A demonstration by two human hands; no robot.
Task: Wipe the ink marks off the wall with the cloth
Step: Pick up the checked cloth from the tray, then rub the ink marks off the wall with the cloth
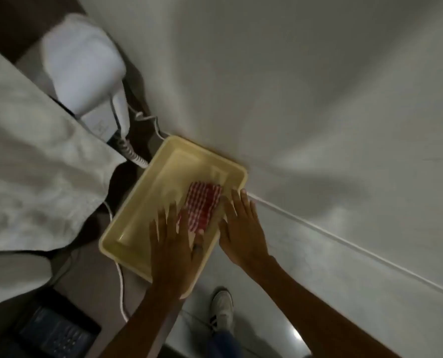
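A red-and-white checked cloth, folded, lies in a shallow cream tray that stands against the white wall. My left hand reaches over the tray's near rim, fingers spread, fingertips at the cloth's near-left edge. My right hand is flat and spread just right of the tray, fingertips by its far right corner, beside the cloth. Neither hand grips anything. No ink marks show on the wall in this blurred view.
A white wall-mounted hair dryer with a coiled cord hangs left of the tray. A pale curtain or fabric fills the left side. A dark phone-like device sits at bottom left. My shoe stands on the floor below.
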